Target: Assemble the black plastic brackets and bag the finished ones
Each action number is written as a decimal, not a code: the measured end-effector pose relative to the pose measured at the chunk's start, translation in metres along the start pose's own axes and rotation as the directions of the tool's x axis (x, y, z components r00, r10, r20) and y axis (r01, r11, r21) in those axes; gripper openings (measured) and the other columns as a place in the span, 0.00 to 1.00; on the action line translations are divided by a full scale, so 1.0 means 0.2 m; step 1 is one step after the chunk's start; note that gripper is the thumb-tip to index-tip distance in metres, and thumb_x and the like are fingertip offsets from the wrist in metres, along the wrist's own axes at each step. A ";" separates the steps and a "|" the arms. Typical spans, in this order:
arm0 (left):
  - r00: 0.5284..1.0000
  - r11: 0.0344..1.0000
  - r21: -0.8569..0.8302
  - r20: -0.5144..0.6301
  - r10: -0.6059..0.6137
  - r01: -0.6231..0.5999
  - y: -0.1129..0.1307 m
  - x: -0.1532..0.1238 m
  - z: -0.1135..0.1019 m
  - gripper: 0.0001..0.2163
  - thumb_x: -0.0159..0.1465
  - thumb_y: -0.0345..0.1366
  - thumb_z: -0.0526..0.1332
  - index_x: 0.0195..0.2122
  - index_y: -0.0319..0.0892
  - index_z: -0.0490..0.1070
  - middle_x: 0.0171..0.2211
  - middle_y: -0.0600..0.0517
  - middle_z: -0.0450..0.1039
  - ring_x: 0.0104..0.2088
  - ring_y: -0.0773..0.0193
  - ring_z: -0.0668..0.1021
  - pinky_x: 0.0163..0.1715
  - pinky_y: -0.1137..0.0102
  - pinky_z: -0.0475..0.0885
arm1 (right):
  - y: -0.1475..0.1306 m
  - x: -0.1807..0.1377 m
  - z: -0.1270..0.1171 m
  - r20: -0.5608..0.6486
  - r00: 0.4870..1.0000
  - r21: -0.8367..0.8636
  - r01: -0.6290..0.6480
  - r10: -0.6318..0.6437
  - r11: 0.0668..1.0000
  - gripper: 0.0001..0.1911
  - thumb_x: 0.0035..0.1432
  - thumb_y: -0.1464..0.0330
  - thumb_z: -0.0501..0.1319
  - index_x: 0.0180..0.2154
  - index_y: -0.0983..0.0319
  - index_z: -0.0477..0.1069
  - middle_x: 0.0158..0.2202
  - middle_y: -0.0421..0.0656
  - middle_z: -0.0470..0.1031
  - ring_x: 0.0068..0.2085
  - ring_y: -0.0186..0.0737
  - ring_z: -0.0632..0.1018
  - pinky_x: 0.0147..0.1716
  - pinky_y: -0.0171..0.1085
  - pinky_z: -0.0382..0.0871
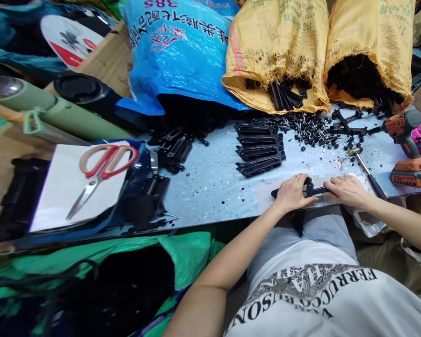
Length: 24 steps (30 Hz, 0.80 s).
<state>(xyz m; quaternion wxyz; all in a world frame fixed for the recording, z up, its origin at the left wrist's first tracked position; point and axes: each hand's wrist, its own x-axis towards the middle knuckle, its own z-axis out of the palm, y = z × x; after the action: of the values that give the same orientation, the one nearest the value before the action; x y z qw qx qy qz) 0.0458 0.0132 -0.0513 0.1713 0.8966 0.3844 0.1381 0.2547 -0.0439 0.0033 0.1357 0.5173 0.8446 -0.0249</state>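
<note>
At the front edge of the table, my left hand [293, 193] is closed over a long black plastic part [317, 190], whose tip sticks out to the left. My right hand [348, 190] pinches the right end of the same part. Some of the part is hidden under my fingers. Just beyond my left hand lies a row of several black folded plastic parts [259, 152]. A small hammer [366, 173] with a black handle rests to the right of my right hand. Loose screws and small black pieces [314, 131] are heaped behind my hands.
A cordless drill [409, 150] stands at the right. Yellow woven sacks [280, 37] and a blue sack [182, 56] line the back, with black parts spilling out. Scissors [101, 171] lie on a white sheet at the left. A green sack [192, 252] hangs open below the table edge.
</note>
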 end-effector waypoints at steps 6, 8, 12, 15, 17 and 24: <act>0.980 0.990 -0.069 -0.170 0.107 -0.120 -0.05 -0.04 0.04 0.23 0.57 0.56 0.58 0.43 0.42 0.64 0.37 0.47 0.73 0.37 0.57 0.77 0.34 0.66 0.70 | -0.04 -0.02 -0.12 -0.046 0.998 -0.102 0.040 -0.045 0.994 0.18 0.68 0.60 0.41 0.45 0.61 0.64 0.36 0.47 0.72 0.36 0.41 0.74 0.31 0.37 0.50; 0.969 0.984 -0.076 -0.202 0.143 -0.161 -0.06 -0.04 0.05 0.22 0.57 0.56 0.57 0.42 0.42 0.65 0.36 0.48 0.74 0.36 0.58 0.77 0.34 0.67 0.70 | -0.04 -0.01 -0.16 -0.044 0.997 -0.114 0.065 -0.071 0.991 0.18 0.68 0.60 0.41 0.45 0.61 0.65 0.35 0.47 0.72 0.34 0.41 0.74 0.31 0.37 0.50; 0.975 0.987 -0.065 -0.180 0.130 -0.144 -0.05 -0.04 0.06 0.22 0.57 0.57 0.58 0.40 0.42 0.66 0.34 0.49 0.74 0.35 0.58 0.78 0.34 0.67 0.70 | 0.00 0.00 -0.16 -0.039 0.996 -0.093 0.082 -0.086 0.992 0.19 0.67 0.58 0.42 0.45 0.61 0.65 0.35 0.46 0.72 0.32 0.39 0.74 0.30 0.36 0.51; 0.997 0.997 -0.043 -0.034 0.068 -0.069 -0.02 -0.02 0.04 0.23 0.57 0.57 0.57 0.41 0.42 0.66 0.34 0.48 0.74 0.36 0.57 0.77 0.35 0.67 0.70 | 0.05 0.01 -0.09 -0.032 0.995 -0.019 0.092 -0.093 0.996 0.21 0.66 0.56 0.44 0.42 0.62 0.67 0.35 0.47 0.73 0.33 0.39 0.74 0.31 0.36 0.53; 0.995 0.997 -0.042 0.073 0.066 -0.063 0.00 0.05 0.02 0.23 0.58 0.56 0.57 0.45 0.42 0.66 0.37 0.48 0.74 0.39 0.56 0.77 0.37 0.66 0.70 | 0.10 0.02 -0.02 -0.034 0.996 0.047 0.084 -0.082 0.995 0.21 0.65 0.55 0.46 0.40 0.63 0.69 0.35 0.48 0.74 0.36 0.40 0.74 0.32 0.36 0.55; 0.972 0.970 0.068 0.011 -0.236 0.235 -0.08 0.57 -0.04 0.13 0.65 0.32 0.52 0.48 0.36 0.67 0.46 0.40 0.70 0.49 0.53 0.71 0.45 0.63 0.66 | 0.32 0.22 0.12 -0.193 0.954 0.208 -0.188 0.229 0.960 0.20 0.66 0.60 0.47 0.47 0.64 0.69 0.43 0.51 0.73 0.45 0.46 0.71 0.42 0.38 0.61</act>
<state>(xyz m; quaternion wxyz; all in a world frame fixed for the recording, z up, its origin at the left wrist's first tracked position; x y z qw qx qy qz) 0.1075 0.1087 -0.0370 0.1601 0.8512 0.4906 0.0954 0.2979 0.0199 -0.0240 -0.0039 0.6141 0.7885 -0.0337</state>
